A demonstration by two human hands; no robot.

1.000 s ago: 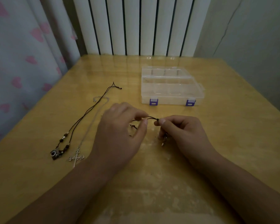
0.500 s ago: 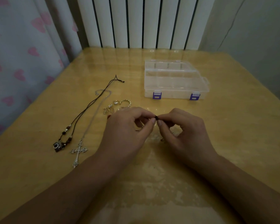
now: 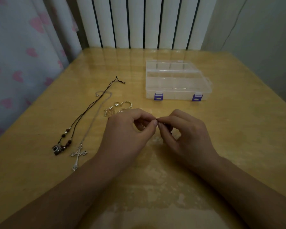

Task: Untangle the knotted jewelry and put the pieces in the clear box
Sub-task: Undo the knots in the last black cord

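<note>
Black cord necklace (image 3: 87,111) and cross chain (image 3: 79,154) lie freed at left; our left hand (image 3: 127,134) and right hand (image 3: 186,138) meet fingertip to fingertip, pinching a dark knotted piece (image 3: 162,124); tugging hard could tighten it; clear box (image 3: 177,80) waits latched beyond

1. A glossy yellow wooden table (image 3: 238,129) fills the lower view.
2. Behind its far edge stands a white ribbed radiator (image 3: 144,22).
3. At left hangs a pale curtain (image 3: 20,55) dotted with pink hearts.
4. At right, a grey wall (image 3: 262,38).
</note>
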